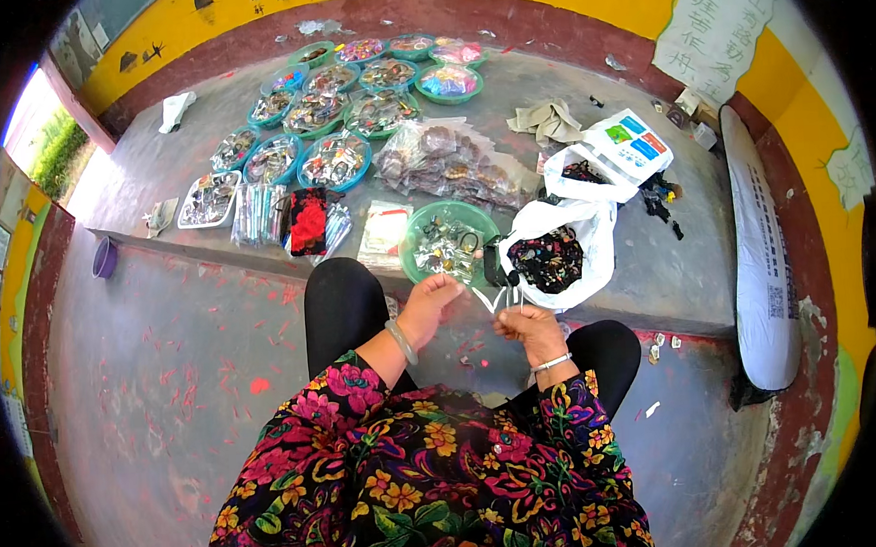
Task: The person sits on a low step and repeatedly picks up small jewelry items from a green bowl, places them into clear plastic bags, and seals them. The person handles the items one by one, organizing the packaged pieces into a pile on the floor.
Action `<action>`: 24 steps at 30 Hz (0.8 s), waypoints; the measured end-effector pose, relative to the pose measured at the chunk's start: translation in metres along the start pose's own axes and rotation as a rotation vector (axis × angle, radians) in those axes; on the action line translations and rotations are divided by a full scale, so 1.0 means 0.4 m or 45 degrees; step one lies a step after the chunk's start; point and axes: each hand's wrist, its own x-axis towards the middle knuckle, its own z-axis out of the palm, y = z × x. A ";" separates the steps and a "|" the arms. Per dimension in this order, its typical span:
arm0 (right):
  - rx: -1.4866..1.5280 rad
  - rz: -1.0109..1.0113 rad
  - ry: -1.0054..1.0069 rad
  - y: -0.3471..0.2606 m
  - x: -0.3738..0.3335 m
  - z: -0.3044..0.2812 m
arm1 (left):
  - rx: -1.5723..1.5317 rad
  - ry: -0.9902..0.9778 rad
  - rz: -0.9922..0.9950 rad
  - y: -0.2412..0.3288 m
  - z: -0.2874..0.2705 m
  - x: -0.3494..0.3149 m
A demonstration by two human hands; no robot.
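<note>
My left hand [433, 306] has its thumb and fingers pinched at one end of some thin white strips [487, 299]. At their other end my right hand [531, 330] is closed in a pinch too. The strips bend between the two hands; their exact kind is too small to make out. Just beyond my hands stands a green basket [409, 240] with small shiny metallic and dark pieces in it. Beside it, to the right, an open white plastic bag [600, 273] holds many small dark pieces with coloured specks. A black item [496, 264] lies between basket and bag.
On the raised concrete ledge [684, 275] sit several round baskets [321, 186] of small goods, a white tray [228, 220], clear bags of brown items [444, 158] and a second white bag [636, 146]. A purple tub [104, 257] stands at far left.
</note>
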 end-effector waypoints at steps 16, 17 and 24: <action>-0.492 -0.150 -0.145 -0.008 -0.008 0.046 | 0.704 -0.258 0.031 0.023 0.035 -0.018; -0.449 -0.167 -0.089 -0.003 -0.002 0.041 | 0.652 -0.230 0.026 0.015 0.034 -0.012; 0.079 -0.142 0.218 0.006 0.013 0.026 | 0.322 -0.179 -0.158 0.027 0.048 -0.020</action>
